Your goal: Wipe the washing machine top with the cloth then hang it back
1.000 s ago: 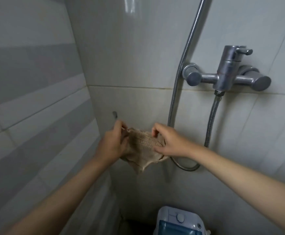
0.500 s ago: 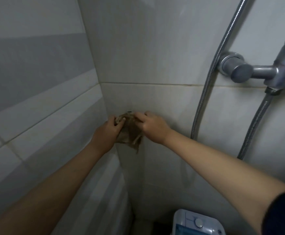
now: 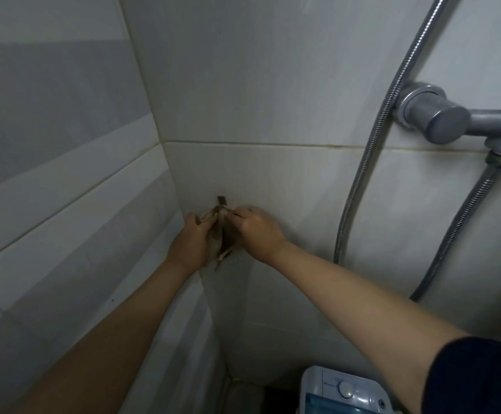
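Observation:
A small brownish cloth point(image 3: 217, 239) is bunched against the tiled wall near the corner, right under a small dark wall hook point(image 3: 222, 200). My left hand point(image 3: 190, 242) grips the cloth's left side. My right hand point(image 3: 255, 230) pinches its top edge just below the hook. Whether the cloth is caught on the hook cannot be told. The washing machine point(image 3: 343, 389), white with a blue lid and a round knob, shows only a corner at the bottom of the view.
A metal shower mixer point(image 3: 440, 122) juts from the wall at upper right. Its flexible hose point(image 3: 365, 180) hangs in a loop down the wall right of my hands. The tiled side wall point(image 3: 64, 174) closes in on the left.
Both hands carried the cloth up and left to the hook, gathering it from spread out into a narrow bunch. The view shifted left, pushing the mixer toward the right edge.

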`<state>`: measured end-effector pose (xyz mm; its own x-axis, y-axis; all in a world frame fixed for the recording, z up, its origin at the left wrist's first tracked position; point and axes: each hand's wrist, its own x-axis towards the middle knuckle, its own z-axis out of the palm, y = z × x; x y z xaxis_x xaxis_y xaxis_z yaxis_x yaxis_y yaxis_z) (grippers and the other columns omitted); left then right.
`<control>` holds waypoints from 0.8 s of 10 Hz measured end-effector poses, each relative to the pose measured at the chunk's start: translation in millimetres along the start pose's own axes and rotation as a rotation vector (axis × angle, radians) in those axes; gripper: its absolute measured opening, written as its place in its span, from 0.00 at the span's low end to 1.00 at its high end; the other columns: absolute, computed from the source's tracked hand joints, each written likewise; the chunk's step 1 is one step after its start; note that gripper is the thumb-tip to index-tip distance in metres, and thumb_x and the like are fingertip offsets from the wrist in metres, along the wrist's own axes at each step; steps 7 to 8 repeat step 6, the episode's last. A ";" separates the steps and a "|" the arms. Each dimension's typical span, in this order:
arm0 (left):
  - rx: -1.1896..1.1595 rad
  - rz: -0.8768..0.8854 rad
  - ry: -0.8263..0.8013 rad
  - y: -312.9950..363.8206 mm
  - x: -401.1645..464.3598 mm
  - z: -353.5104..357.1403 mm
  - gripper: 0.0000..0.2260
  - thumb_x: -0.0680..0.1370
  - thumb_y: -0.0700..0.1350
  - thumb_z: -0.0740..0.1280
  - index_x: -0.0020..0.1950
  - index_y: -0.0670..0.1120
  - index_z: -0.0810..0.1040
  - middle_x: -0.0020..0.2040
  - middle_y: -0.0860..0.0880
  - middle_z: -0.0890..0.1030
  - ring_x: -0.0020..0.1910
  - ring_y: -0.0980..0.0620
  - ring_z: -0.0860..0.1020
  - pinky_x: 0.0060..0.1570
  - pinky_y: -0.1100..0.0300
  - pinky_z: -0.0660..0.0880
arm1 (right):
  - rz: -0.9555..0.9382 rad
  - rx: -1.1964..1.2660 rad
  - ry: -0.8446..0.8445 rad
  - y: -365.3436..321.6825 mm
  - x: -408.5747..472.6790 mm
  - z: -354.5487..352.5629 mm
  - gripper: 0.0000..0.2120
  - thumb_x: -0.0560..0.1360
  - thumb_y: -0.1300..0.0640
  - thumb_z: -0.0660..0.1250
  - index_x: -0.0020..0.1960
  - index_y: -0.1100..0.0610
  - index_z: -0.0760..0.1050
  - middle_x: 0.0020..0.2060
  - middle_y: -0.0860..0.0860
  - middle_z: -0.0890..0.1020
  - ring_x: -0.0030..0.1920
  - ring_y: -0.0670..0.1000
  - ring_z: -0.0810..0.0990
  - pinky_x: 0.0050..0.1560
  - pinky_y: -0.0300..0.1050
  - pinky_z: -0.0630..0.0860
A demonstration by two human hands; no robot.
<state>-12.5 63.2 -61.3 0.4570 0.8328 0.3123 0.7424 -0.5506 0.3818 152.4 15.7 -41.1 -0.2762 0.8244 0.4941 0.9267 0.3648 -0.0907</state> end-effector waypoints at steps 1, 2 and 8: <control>-0.149 -0.067 -0.038 -5.1 1.6 5.3 0.17 0.78 0.49 0.60 0.67 0.52 0.74 0.52 0.40 0.78 0.50 0.47 0.73 0.49 0.58 0.71 | 0.105 0.087 0.016 -6.9 0.4 1.2 0.16 0.70 0.57 0.60 0.52 0.62 0.78 0.44 0.61 0.82 0.42 0.64 0.79 0.43 0.52 0.77; -0.135 -0.141 -0.051 -0.5 -3.5 -1.3 0.29 0.68 0.61 0.55 0.66 0.52 0.75 0.55 0.39 0.74 0.54 0.46 0.69 0.51 0.59 0.68 | 0.133 0.015 -0.006 -11.0 -6.5 -3.7 0.17 0.71 0.55 0.66 0.59 0.57 0.75 0.52 0.56 0.83 0.50 0.63 0.77 0.48 0.53 0.74; -0.045 -0.238 0.072 58.2 -14.5 -26.4 0.19 0.73 0.45 0.60 0.62 0.42 0.76 0.59 0.35 0.71 0.60 0.37 0.70 0.57 0.48 0.72 | 0.202 0.108 -0.023 -3.5 -46.7 -58.5 0.23 0.74 0.59 0.59 0.69 0.58 0.66 0.72 0.55 0.66 0.74 0.55 0.61 0.72 0.60 0.56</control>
